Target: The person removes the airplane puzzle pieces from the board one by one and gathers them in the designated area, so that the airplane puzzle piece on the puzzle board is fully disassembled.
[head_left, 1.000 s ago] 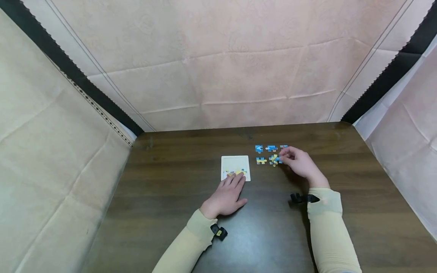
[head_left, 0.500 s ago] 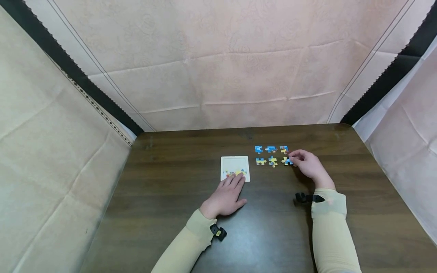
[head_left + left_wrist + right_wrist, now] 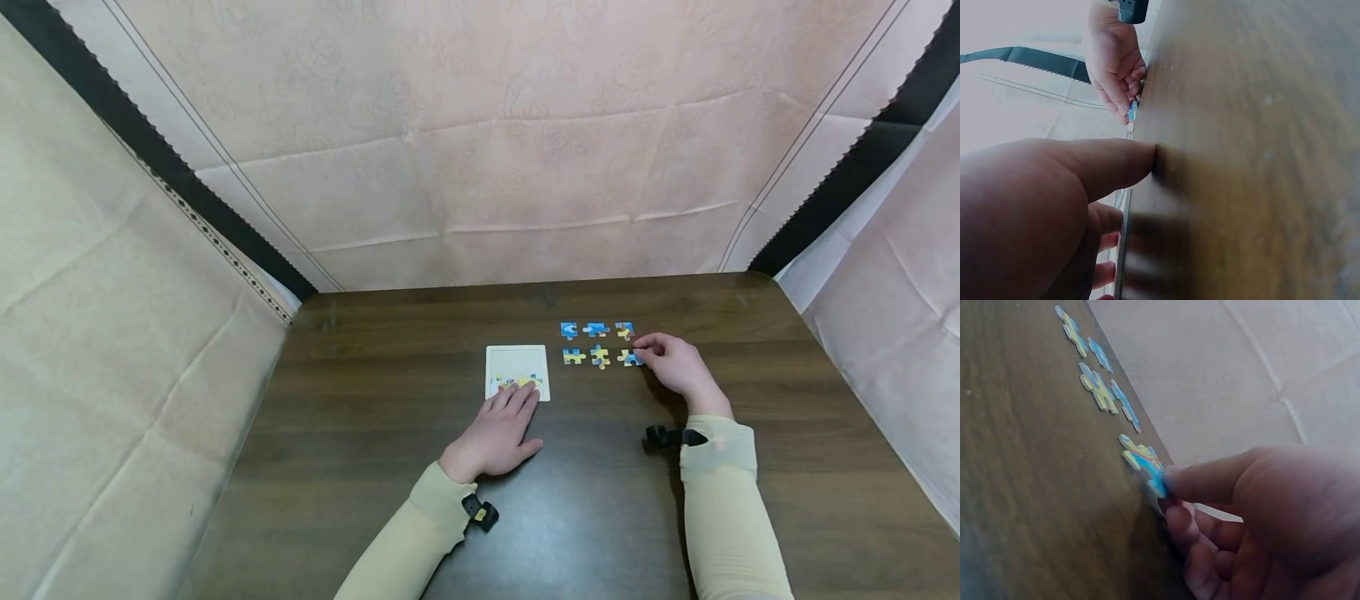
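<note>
My right hand (image 3: 673, 367) pinches a blue and yellow jigsaw piece (image 3: 1149, 469) by its edge, between thumb and fingers. This piece is at the right end of the front row and tilts a little in the right wrist view. Left of it lie a yellow and blue piece (image 3: 600, 357) and another piece (image 3: 573, 356). My left hand (image 3: 491, 435) rests on the lower edge of a white puzzle tray (image 3: 516, 358), fingers extended and thumb spread on the table. Its fingers partly hide a strip of colourful pieces (image 3: 537, 380) at the tray's bottom.
A back row holds three blue pieces: one at left (image 3: 569, 330), one in the middle (image 3: 597, 329) and one at right (image 3: 624, 330). Everything lies on a brown wooden table (image 3: 360, 458). Pale cloth (image 3: 525, 167) hangs behind the table's far edge.
My right hand has moved right with the blue and yellow piece, away from the middle front piece, uncovering the back right piece. The left hand stays on the tray.
</note>
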Tool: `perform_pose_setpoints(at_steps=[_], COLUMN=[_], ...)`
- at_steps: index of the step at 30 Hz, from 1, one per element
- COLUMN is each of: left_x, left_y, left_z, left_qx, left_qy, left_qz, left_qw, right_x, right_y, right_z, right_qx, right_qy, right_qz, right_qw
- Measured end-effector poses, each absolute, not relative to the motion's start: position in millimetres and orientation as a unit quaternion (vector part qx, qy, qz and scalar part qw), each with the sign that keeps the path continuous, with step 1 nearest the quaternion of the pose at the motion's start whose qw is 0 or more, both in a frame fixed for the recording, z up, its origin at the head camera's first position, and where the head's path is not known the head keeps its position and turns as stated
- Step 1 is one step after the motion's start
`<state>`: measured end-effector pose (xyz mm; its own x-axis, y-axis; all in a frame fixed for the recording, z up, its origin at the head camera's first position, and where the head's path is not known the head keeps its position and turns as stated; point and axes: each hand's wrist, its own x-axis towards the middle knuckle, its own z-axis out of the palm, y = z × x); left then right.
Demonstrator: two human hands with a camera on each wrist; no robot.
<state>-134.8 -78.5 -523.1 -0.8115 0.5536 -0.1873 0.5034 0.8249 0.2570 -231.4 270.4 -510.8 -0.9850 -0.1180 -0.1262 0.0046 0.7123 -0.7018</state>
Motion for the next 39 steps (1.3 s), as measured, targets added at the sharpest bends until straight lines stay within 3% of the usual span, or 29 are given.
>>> perform_pose_setpoints(at_steps=[8, 39], left_x=[-134.2, -129.5], left_y=[-77.7, -77.5], left_z=[-524.2, -513.2], left_qx=[0.277, 0.275], left_qy=[0.947, 0.95], left_qz=[0.098, 0.078], left_qw=[0.127, 0.123], right_x=[-231.4, -230.9], right_y=[270.5, 266.8], right_z=[-512.3, -513.2], right_qx=[-0.045, -0.052], right_qy=[0.925, 0.929], right_qz=[-0.363, -0.354], right_qw=[0.102, 0.091])
